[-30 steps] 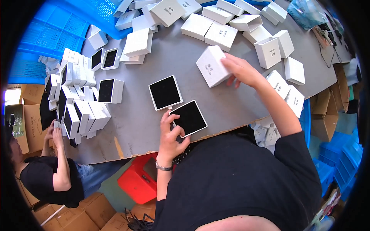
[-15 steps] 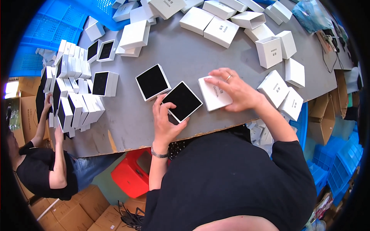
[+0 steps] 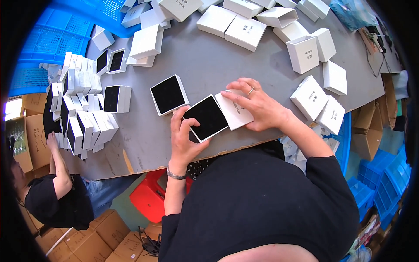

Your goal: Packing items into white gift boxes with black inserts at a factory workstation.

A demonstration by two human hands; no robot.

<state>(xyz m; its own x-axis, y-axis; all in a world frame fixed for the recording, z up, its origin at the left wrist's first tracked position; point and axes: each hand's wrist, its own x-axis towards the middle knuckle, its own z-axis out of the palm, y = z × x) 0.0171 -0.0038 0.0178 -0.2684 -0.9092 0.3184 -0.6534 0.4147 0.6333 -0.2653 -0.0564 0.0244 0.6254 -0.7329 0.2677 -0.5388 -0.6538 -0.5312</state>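
Observation:
My left hand (image 3: 185, 137) grips a white box tray with a black inside (image 3: 206, 118) near the table's front edge, its thumb and fingers around the left side. In my right hand (image 3: 258, 104) is a white box sleeve (image 3: 233, 110) with dark print on top, gripped across its width. The sleeve's left end meets the tray's right edge; whether the tray has entered it cannot be seen. Left of these lies another black-lined white tray (image 3: 169, 95), flat on the table, close to my left fingertips.
White sleeves (image 3: 245, 32) lie along the far side, more (image 3: 309, 98) at the right. Stacked white boxes (image 3: 89, 124) stand at the left, beside a co-worker's hand (image 3: 52, 142). Blue crates (image 3: 54, 35) stand far left. The grey table's front edge (image 3: 144, 168) runs below my hands.
My right hand has brought the sleeve left, so it now meets the tray. The tray in my left hand has turned a little more upright to the view. The co-worker's arms have shifted.

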